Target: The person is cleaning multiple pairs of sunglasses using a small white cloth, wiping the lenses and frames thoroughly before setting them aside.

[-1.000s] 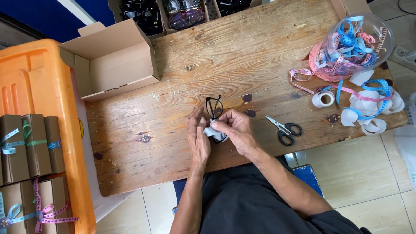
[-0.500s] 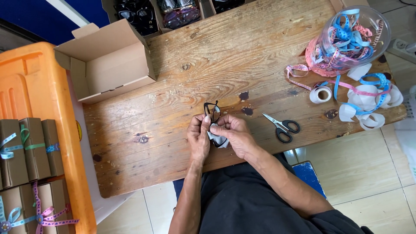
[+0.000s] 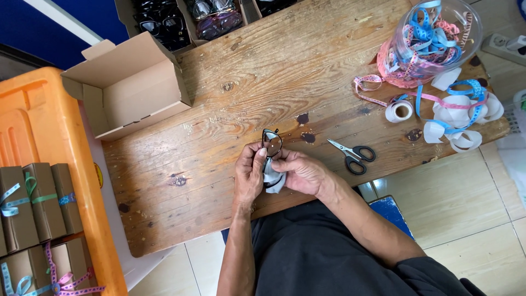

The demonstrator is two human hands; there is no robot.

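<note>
Both hands are together at the near edge of the wooden worktop (image 3: 285,71), closed on one pair of black-framed glasses (image 3: 271,143). The left hand (image 3: 249,175) grips the frame from its left side with the thumb up against the lens; the right hand (image 3: 300,171) presses a pale cleaning cloth (image 3: 272,178) against the lower part of the glasses, the cloth bunched between the two hands. One lens stands clear above the fingers; the other is covered by cloth and fingers. Taking the glasses as reference: just to their right, flat on the worktop, lie black-handled scissors (image 3: 350,154), blades closed. Farther right and beyond sits a small white tape roll (image 3: 399,111), then several white ribbon spools (image 3: 460,123) with blue and pink ribbon trailing over them. At the far right corner a clear jar (image 3: 435,35) lies on its side, stuffed with blue and pink ribbon. To the far left of the glasses an open cardboard box (image 3: 129,85) lies on its side, mouth toward the viewer. Along the far edge stand trays of dark glasses (image 3: 189,19). Off the worktop, well to the left, an orange crate (image 3: 55,126) carries brown gift boxes (image 3: 35,200) tied with ribbon.
</note>
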